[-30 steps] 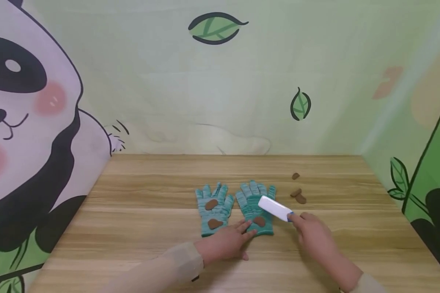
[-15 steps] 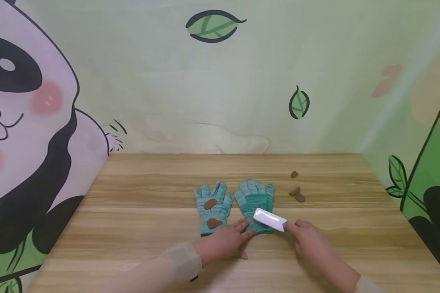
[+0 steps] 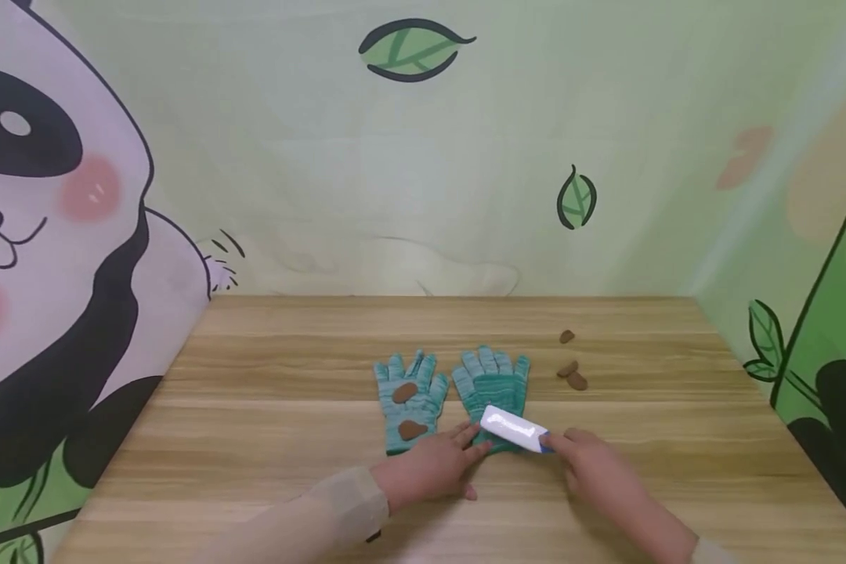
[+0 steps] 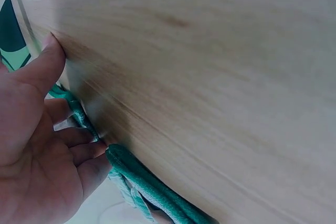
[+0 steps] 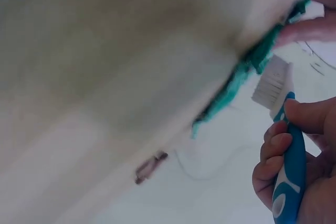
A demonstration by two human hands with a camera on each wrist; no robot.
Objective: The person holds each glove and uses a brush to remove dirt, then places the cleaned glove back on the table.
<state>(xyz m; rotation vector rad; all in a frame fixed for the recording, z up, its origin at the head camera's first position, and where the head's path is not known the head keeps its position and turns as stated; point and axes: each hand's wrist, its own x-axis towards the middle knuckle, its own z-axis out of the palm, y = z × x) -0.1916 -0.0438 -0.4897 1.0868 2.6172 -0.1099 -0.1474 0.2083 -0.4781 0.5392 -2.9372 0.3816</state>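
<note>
Two teal knitted gloves lie side by side on the table: the left glove (image 3: 421, 401), with two brown patches (image 3: 413, 430) on it, and the right glove (image 3: 499, 389). My left hand (image 3: 440, 464) has its fingers spread and presses on the right glove's cuff; in the left wrist view the thumb stands apart from the fingers. My right hand (image 3: 595, 466) grips a brush (image 5: 289, 166) by its blue and white handle. Its white head with pale bristles (image 5: 269, 88) faces down over the lower part of the right glove, hiding that area in the head view.
Several small brown flat pieces (image 3: 573, 374) lie on the wooden table (image 3: 275, 376) to the right of the gloves. Behind the table hangs a pale green cloth (image 3: 310, 172) printed with leaves and a panda.
My right hand has drawn the brush down and left across the right glove toward its cuff. The brown patch seen there earlier is now covered from view. My left hand stays put.
</note>
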